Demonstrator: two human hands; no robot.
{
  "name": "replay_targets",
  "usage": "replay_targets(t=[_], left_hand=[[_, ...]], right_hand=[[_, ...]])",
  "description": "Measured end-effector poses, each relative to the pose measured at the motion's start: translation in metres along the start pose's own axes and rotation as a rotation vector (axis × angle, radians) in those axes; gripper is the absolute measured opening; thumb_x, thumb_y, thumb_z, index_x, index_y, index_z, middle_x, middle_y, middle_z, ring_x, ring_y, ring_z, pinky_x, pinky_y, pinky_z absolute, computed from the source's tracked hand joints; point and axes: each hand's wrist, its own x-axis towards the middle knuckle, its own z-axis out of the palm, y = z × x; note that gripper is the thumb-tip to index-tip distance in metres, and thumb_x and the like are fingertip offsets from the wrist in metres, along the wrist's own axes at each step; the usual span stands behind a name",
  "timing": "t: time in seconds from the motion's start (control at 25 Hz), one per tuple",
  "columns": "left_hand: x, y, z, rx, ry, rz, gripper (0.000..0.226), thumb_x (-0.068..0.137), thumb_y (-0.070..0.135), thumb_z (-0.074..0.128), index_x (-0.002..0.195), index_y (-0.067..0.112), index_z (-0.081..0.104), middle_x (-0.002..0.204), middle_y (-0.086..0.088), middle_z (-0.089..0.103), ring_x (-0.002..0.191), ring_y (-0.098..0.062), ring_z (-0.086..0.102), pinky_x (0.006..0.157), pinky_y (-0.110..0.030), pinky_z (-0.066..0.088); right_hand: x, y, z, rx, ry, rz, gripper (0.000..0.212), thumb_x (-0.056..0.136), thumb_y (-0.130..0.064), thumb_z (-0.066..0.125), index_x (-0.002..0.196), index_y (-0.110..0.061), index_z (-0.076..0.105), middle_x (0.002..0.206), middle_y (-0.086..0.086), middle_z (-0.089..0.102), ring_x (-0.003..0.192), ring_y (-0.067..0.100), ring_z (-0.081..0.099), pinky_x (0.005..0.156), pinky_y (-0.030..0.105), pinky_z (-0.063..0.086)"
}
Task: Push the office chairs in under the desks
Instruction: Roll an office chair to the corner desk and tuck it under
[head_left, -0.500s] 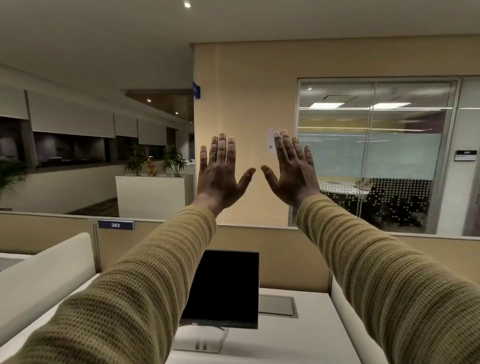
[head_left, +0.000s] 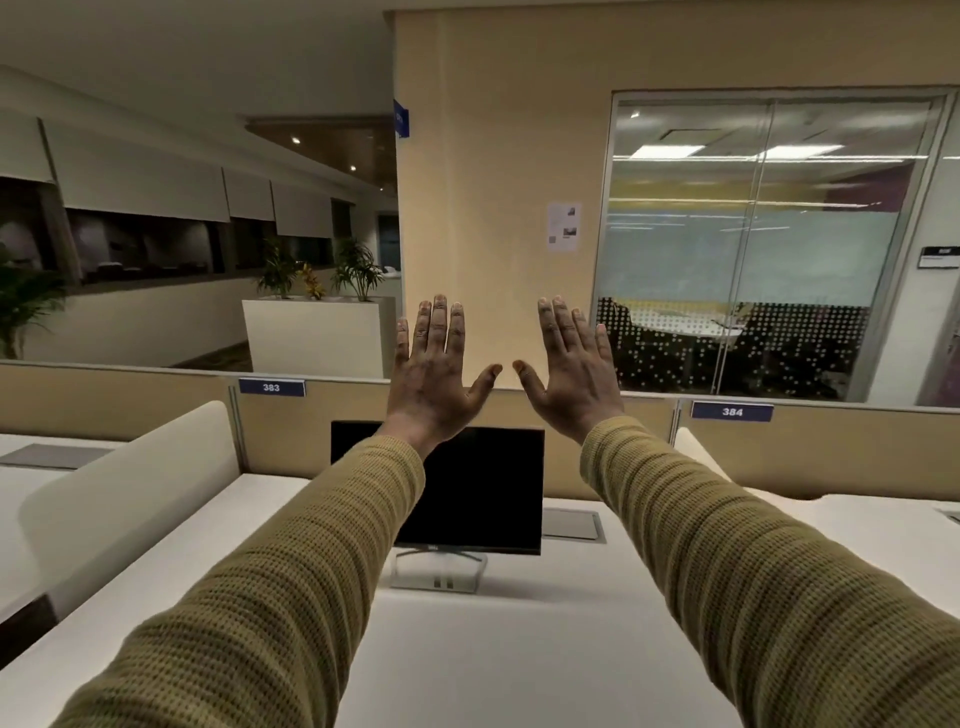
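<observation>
**Both hands raised and spread above the bench, no chair in sight**

The fingers (head_left: 440, 332) of the left hand (head_left: 434, 374) are spread wide and straight, pointing to 12 o'clock, back of the hand to the camera, holding nothing. The fingers (head_left: 558, 327) of the right hand (head_left: 571, 379) are spread the same way and are also empty. The two thumbs point toward each other, close but not touching. Both arms reach forward in ribbed olive sleeves (head_left: 727, 561).

Below the hands, toward 6 o'clock, a dark monitor (head_left: 483, 493) stands upright on its silver foot on the white bench (head_left: 519, 649). A grey cable hatch (head_left: 574, 525) lies flush in the bench just beside the monitor, at its 3 o'clock. A tan partition runs behind the monitor, carrying the blue plates 383 (head_left: 271, 387) at 10 o'clock and 384 (head_left: 732, 412) at 2 o'clock. A curved white divider (head_left: 135, 488) rises at 9 o'clock.

Further out, a white planter (head_left: 317, 332) with green plants sits at 11 o'clock, and a glass-walled meeting room (head_left: 753, 249) fills 2 o'clock.

The office chairs are not in view.
</observation>
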Motion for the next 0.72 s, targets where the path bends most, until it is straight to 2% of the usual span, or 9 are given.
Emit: replay_targets(t=[0.16, 0.48, 0.72], left_hand=[[-0.048, -0.006, 0.007, 0.028, -0.080, -0.033, 0.097, 0.090, 0.074, 0.007, 0.161, 0.007, 0.005, 0.169, -0.016, 0.001, 0.156, -0.030, -0.001, 0.125, -0.053, 0.001], [-0.144, 0.018, 0.008, 0.040, -0.180, -0.122, 0.093, 0.093, 0.072, 0.008, 0.161, 0.008, 0.007, 0.169, -0.014, 0.004, 0.156, -0.028, -0.003, 0.126, -0.051, -0.001], [-0.230, 0.072, 0.011, 0.083, -0.282, -0.250, 0.089, 0.095, 0.072, 0.005, 0.161, 0.012, 0.000, 0.170, -0.011, -0.004, 0.155, -0.026, -0.012, 0.125, -0.049, -0.007]], right_hand=[[-0.033, -0.015, 0.010, 0.030, -0.062, -0.001, 0.079, 0.100, -0.056, 0.035, 0.158, -0.023, -0.007, 0.167, 0.004, -0.004, 0.153, 0.026, 0.000, 0.123, 0.047, -0.002], [-0.114, -0.018, 0.025, 0.119, -0.175, -0.037, 0.079, 0.100, -0.056, 0.035, 0.159, -0.022, -0.004, 0.168, 0.004, -0.001, 0.153, 0.025, 0.001, 0.123, 0.048, -0.001], [-0.196, 0.001, 0.023, 0.209, -0.297, -0.115, 0.077, 0.101, -0.055, 0.033, 0.158, -0.022, -0.006, 0.167, 0.003, -0.004, 0.153, 0.024, -0.003, 0.123, 0.047, -0.002]])
